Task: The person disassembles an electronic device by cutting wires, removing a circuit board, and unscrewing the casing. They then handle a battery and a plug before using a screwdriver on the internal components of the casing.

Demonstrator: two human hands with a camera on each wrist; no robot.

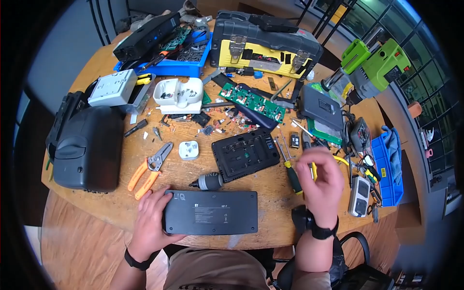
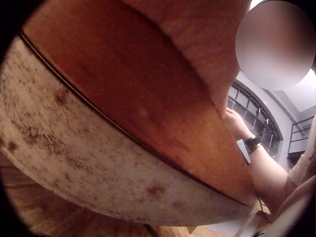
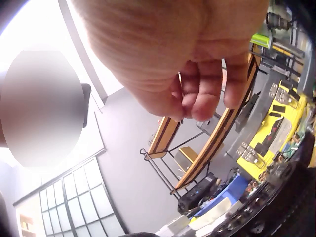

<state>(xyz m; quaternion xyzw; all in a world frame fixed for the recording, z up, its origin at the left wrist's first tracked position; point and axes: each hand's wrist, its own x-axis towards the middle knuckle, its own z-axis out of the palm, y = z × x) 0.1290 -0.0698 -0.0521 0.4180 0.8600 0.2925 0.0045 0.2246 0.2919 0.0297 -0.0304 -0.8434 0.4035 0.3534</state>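
My left hand grips the left end of a flat black plastic case labelled NP-F, fingers at its upper edge and thumb along the lower one. The case has screw holes at its corners. Raised over the table's right side, my right hand has thumb and forefinger curled together in a ring, with nothing visible between the tips. Its fingers also look curled in the right wrist view. Behind the case lie a grey-black dropper bottle and a black slotted battery tray.
Orange-handled wire strippers and a white plug adapter lie left of centre. A green-black screwdriver is near my right hand. Farther back stand a yellow-black toolbox, a green drill stand, and a blue parts bin.
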